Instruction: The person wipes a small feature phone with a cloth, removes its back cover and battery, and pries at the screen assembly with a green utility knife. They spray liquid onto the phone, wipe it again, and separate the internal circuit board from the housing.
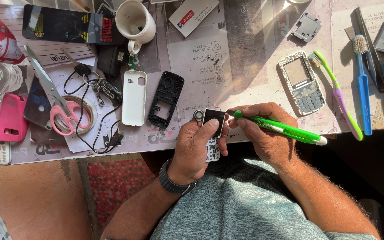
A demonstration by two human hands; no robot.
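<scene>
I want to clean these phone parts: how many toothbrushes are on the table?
2, both at the right: a green and purple toothbrush beside the phone keypad frame, and a blue toothbrush right of it.

Far left we see pink-handled scissors (56,100) beside a pink phone case (10,116); a white mug (135,22) sits far centre — below it a white phone cover (134,98) and black frame (166,99). Right lie two toothbrushes (363,84).
</scene>
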